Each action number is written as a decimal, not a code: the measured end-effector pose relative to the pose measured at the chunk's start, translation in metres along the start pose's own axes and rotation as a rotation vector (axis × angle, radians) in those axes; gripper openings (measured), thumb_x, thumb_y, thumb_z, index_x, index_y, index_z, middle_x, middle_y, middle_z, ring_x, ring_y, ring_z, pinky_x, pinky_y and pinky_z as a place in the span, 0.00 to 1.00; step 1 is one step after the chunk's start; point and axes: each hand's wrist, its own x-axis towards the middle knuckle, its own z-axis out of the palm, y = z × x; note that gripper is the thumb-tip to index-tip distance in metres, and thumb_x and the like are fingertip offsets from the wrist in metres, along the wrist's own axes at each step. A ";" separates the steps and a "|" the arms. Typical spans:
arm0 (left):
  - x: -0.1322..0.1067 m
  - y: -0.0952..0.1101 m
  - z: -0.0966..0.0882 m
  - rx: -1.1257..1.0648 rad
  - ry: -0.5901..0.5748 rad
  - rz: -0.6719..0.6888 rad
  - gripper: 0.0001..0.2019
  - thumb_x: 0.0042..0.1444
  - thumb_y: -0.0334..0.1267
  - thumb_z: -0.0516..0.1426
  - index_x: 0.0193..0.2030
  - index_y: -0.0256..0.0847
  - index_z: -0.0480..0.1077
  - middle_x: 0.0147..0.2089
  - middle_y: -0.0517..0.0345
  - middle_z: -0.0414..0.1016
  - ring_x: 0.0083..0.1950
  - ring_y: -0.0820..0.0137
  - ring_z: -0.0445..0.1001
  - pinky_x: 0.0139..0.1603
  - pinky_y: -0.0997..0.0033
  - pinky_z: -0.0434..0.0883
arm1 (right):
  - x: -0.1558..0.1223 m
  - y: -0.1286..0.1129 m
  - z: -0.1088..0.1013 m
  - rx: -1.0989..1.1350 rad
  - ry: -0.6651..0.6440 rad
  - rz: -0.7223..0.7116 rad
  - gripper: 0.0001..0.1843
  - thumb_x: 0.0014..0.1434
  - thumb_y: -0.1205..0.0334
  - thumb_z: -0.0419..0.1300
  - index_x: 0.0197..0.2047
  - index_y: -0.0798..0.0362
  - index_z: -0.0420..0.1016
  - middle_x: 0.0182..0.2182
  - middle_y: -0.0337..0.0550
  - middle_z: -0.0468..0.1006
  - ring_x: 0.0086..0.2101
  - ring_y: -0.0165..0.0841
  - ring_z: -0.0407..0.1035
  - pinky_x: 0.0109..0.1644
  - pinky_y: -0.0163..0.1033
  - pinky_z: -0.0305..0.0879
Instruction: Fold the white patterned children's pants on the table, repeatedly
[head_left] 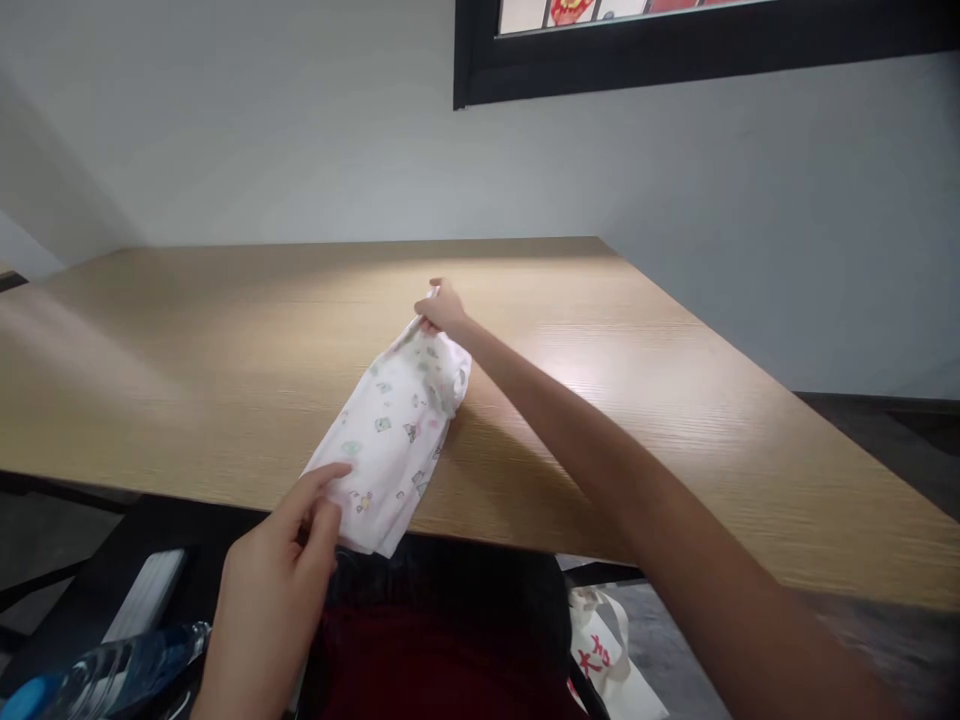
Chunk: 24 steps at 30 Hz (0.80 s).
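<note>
A small white garment [394, 440] with tiny coloured prints lies stretched across the near edge of a wooden table [225, 340]. My right hand [442, 308] reaches far out over the table, its fingers pinched on the garment's far end. My left hand [289, 545] is at the table's near edge, thumb and fingers closed on the garment's near corner, which hangs slightly over the edge.
A clear plastic water bottle [112, 675] lies at the lower left beside a dark chair. A white bag with red markings [604, 655] sits on the floor below the table. A grey wall with a dark-framed picture [675, 50] stands behind the table.
</note>
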 end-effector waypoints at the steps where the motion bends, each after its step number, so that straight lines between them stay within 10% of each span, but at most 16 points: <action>1: 0.003 -0.006 -0.003 0.050 -0.072 -0.015 0.19 0.58 0.46 0.46 0.51 0.47 0.69 0.16 0.65 0.63 0.18 0.71 0.64 0.20 0.75 0.61 | -0.001 0.003 0.015 -0.084 -0.018 -0.037 0.35 0.54 0.72 0.52 0.63 0.61 0.44 0.24 0.40 0.69 0.25 0.34 0.66 0.26 0.36 0.63; 7: 0.012 -0.010 0.006 0.222 -0.335 0.100 0.23 0.61 0.46 0.40 0.58 0.46 0.65 0.31 0.52 0.77 0.31 0.64 0.75 0.27 0.73 0.64 | -0.011 0.025 0.049 -0.652 0.016 -0.304 0.26 0.64 0.62 0.43 0.64 0.59 0.49 0.28 0.46 0.73 0.30 0.39 0.68 0.33 0.41 0.61; 13: -0.022 0.025 0.028 0.471 -0.528 0.272 0.24 0.61 0.38 0.39 0.65 0.46 0.51 0.31 0.48 0.78 0.31 0.59 0.77 0.28 0.67 0.66 | -0.017 0.042 0.006 -0.688 -0.061 -0.405 0.24 0.65 0.62 0.42 0.62 0.58 0.52 0.30 0.45 0.74 0.29 0.36 0.67 0.32 0.39 0.58; 17: -0.033 0.047 0.019 0.514 -0.676 0.474 0.23 0.61 0.44 0.41 0.61 0.49 0.59 0.31 0.49 0.78 0.31 0.57 0.77 0.27 0.65 0.68 | -0.050 0.050 -0.035 -0.481 -0.228 -0.417 0.26 0.63 0.63 0.43 0.64 0.53 0.48 0.38 0.46 0.75 0.30 0.35 0.68 0.32 0.39 0.62; 21: 0.026 0.071 0.019 0.368 -0.323 0.656 0.21 0.63 0.43 0.41 0.58 0.44 0.64 0.41 0.51 0.77 0.40 0.62 0.76 0.35 0.66 0.71 | -0.090 0.050 -0.064 -0.323 -0.436 -0.367 0.21 0.64 0.59 0.43 0.59 0.50 0.59 0.49 0.44 0.71 0.45 0.39 0.67 0.43 0.42 0.66; 24: 0.094 0.086 0.044 0.459 -0.308 0.891 0.18 0.62 0.35 0.42 0.52 0.33 0.67 0.50 0.47 0.73 0.49 0.62 0.72 0.47 0.64 0.69 | -0.097 0.054 -0.067 -0.365 -0.495 -0.441 0.22 0.66 0.56 0.41 0.59 0.48 0.61 0.56 0.42 0.65 0.54 0.40 0.59 0.55 0.47 0.59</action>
